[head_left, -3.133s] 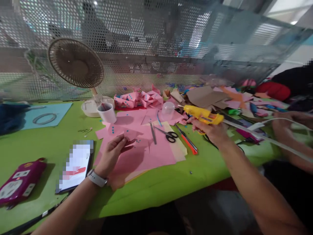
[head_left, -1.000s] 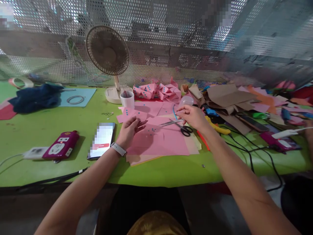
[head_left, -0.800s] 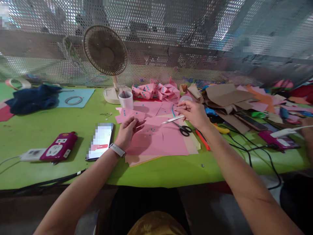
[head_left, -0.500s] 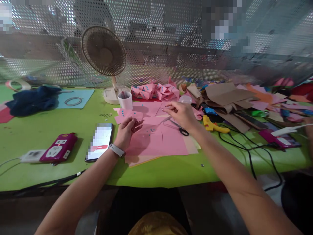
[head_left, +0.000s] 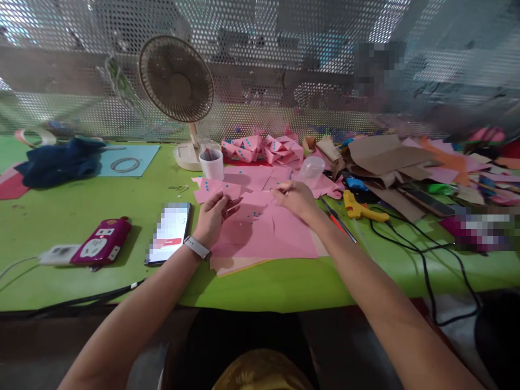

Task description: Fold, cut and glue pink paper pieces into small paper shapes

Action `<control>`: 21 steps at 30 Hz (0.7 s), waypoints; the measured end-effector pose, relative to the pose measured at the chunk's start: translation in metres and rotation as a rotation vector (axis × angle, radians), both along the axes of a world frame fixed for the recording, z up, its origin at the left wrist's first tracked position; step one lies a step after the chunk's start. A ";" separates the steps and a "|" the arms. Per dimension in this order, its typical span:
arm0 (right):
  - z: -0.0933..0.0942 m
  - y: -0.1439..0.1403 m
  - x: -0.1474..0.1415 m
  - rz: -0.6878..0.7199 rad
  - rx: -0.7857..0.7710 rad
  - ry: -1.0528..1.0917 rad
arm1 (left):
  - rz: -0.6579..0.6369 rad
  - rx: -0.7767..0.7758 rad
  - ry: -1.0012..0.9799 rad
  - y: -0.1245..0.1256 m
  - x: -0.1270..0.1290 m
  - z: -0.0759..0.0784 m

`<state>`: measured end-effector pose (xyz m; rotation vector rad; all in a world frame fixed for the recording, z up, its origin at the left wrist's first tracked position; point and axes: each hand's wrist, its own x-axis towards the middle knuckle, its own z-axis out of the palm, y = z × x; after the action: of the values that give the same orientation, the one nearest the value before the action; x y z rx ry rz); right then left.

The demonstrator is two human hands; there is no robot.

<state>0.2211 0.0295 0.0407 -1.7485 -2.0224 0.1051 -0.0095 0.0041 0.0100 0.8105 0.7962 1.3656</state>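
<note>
My left hand (head_left: 212, 218), wearing a pale wristband, is closed at the lower edge of a folded pink paper piece with blue dots (head_left: 221, 189). Its fingertips are in shadow. Across from it, my right hand (head_left: 298, 199) pinches with thumb and fingers together over the pink sheets. Whatever lies between those fingertips is too small to make out. Beneath both hands is a stack of pink paper (head_left: 260, 238), with several loose blue dots (head_left: 254, 215) on the top sheet between them.
A white cup (head_left: 212, 165), a fan (head_left: 179, 81) and folded pink dotted papers (head_left: 262, 149) stand behind. A phone (head_left: 168, 233) and purple power strip (head_left: 103, 241) lie left. To the right are a clear plastic cup (head_left: 312, 169), a pen-like tool (head_left: 338, 221), a yellow glue gun (head_left: 363, 208) and paper scraps (head_left: 385, 157).
My right hand has come down lower over the pink sheets, its fingers closer together. The scissors seen under it before are now hidden. My left hand has hardly moved.
</note>
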 end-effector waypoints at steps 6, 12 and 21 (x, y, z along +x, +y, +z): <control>-0.005 -0.012 0.008 -0.082 -0.245 0.295 | -0.003 -0.015 0.022 0.000 0.001 0.000; -0.012 -0.014 0.010 0.102 -0.330 0.957 | -0.032 0.008 0.059 -0.004 0.002 0.000; -0.015 -0.023 0.003 0.223 -0.399 1.186 | -0.066 0.075 0.134 -0.010 0.005 0.001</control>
<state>0.2242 0.0069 0.0252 -1.1203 -1.2815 1.3329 -0.0041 -0.0062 0.0114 0.9867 0.8181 1.2988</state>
